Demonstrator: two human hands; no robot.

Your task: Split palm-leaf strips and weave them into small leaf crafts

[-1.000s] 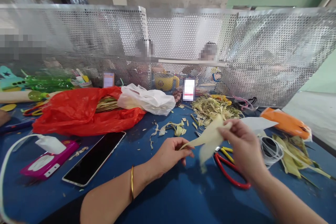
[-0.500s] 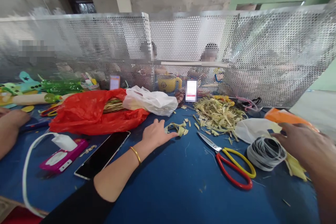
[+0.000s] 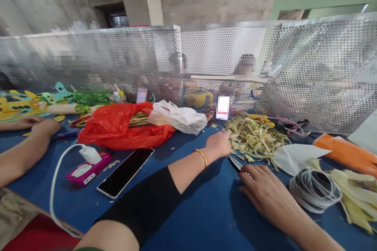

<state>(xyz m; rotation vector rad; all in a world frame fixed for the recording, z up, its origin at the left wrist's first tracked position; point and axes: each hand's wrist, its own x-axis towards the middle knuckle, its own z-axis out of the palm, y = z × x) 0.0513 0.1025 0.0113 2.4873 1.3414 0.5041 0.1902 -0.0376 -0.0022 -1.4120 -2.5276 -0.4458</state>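
Note:
My left hand (image 3: 218, 144), with a gold bangle at the wrist, is at the left edge of a heap of dry, pale-green plant husk scraps (image 3: 256, 137). Its fingers are curled inward against the heap, and anything inside them is hidden. My right hand (image 3: 262, 192) lies bent over the scissors (image 3: 235, 162), fingers closed around the part near the pivot. Only the blades show; the hand covers the red and yellow handles. To the right of that hand stands a coil of white cord (image 3: 315, 190), with pale yellow husk strips (image 3: 357, 196) beside it.
A red plastic bag (image 3: 103, 127) of dry stalks and a white bag (image 3: 179, 117) lie left of centre. Nearer are a phone (image 3: 126, 172) and a magenta power strip (image 3: 88, 169). Another person's arm (image 3: 32, 149) rests at left. A perforated metal screen (image 3: 218, 47) stands behind.
My left hand has moved right to the heap, and the loose scraps beside it have left the middle. My right hand has come left from the cord coil onto the scissors.

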